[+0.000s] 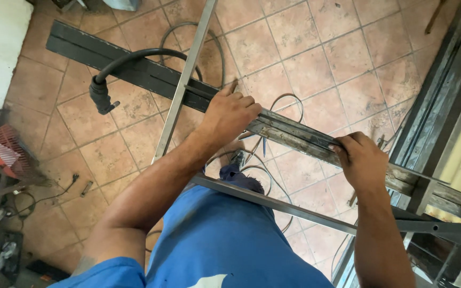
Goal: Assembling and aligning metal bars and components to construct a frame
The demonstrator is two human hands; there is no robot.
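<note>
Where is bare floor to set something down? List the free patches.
Free: tiles beyond the dark bars, and tiles between welding torch and red clutter. Crowded: cables under left hand and right hand.

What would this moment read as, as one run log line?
left hand: pressing on long dark metal bar | right hand: gripping bar nearer the frame | welding torch: hanging beside bar | floor: terracotta tiles

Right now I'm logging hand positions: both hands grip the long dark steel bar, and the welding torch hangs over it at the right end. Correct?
Not quite. The head view shows both the left hand and right hand on the steel bar, but the welding torch hangs at the left end.
</note>
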